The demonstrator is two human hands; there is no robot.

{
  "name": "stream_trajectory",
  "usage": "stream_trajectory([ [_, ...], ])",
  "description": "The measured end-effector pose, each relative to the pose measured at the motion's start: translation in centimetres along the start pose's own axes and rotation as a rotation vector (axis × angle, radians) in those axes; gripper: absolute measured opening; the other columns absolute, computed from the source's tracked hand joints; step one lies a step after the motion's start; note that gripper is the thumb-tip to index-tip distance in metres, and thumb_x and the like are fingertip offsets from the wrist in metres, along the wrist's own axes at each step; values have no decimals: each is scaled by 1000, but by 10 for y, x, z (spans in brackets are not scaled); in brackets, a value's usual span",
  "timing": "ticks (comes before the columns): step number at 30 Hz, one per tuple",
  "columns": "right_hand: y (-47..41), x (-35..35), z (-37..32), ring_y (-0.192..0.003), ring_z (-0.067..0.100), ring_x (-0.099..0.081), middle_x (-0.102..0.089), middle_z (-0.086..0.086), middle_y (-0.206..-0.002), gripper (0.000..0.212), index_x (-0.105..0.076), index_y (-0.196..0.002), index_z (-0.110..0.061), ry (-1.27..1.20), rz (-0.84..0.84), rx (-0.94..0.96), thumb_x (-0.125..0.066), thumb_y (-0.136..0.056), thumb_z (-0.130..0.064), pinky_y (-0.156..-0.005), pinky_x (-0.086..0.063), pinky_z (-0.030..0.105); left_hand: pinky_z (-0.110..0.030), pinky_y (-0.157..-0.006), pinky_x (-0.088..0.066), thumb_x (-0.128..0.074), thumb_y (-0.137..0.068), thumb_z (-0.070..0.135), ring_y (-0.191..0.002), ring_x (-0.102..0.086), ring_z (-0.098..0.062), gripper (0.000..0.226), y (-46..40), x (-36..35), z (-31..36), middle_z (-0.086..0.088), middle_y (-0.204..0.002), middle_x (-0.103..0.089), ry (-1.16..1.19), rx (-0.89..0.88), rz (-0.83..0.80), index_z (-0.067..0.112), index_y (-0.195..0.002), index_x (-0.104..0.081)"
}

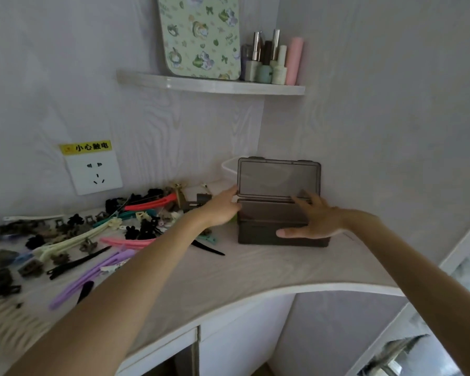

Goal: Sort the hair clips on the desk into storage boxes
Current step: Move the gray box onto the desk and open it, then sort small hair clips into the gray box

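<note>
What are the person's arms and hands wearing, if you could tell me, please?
Nothing that shows. Both forearms are bare up to the frame's edge, with no sleeve or cuff in view. The left hand and the right hand carry no glove, and no ring, watch or bracelet can be made out.

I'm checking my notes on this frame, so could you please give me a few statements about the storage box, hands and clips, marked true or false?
1. The dark storage box has its lid raised. True.
2. The left hand holds a pink clip. False: it touches the box's left edge.
3. The right hand rests on the box's front. True.
4. The hair clips lie right of the box. False: they lie left of it.
</note>
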State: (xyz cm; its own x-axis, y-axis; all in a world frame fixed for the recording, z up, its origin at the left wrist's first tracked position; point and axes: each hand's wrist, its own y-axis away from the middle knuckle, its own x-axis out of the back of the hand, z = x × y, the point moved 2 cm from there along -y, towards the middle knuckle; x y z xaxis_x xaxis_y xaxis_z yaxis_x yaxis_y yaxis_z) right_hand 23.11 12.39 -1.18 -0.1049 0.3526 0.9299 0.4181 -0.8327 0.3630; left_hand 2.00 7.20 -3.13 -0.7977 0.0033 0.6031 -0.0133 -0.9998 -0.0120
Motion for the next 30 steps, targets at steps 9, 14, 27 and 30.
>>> stream_trajectory([
  [9, 9, 1, -28, -144, 30, -7, -1, 0, -157, 105, -6, -146, -32, 39, 188, 60, -51, -64, -78, -114, -13, 52, -36, -109, -35, -50, -95, 26, -129, -44, -15, 49, 60, 54, 22, 2, -146, -39, -170, -34, 35, 17, -141, -36],
  [14, 29, -5, -78, -139, 28, -19, -23, 4, -152, 88, -24, -143, -25, -75, 572, 253, -56, -72, -67, -112, -20, 48, -13, -88, -46, -66, -84, 26, -101, -62, 1, 26, 157, 110, 5, 13, -112, -66, -214, 17, -128, 25, -110, -64],
  [27, 42, -70, -199, -118, 29, -49, -53, 8, -128, 37, -51, -126, -17, -234, 581, 298, -50, -90, -23, -92, -43, 38, -28, -83, -42, -30, -83, 65, -106, -50, -11, 63, 284, 99, -102, 6, -116, -60, -841, 199, 457, 23, -123, -54],
  [30, 34, -73, -198, -119, 30, -46, -48, 12, -128, 38, -47, -128, -10, -242, 603, 253, -49, -90, -14, -94, -42, 38, -43, -98, -36, -39, -86, 62, -121, -48, -23, 58, 264, 106, -99, 0, -125, -60, -1021, 410, 593, 21, -123, -55],
])
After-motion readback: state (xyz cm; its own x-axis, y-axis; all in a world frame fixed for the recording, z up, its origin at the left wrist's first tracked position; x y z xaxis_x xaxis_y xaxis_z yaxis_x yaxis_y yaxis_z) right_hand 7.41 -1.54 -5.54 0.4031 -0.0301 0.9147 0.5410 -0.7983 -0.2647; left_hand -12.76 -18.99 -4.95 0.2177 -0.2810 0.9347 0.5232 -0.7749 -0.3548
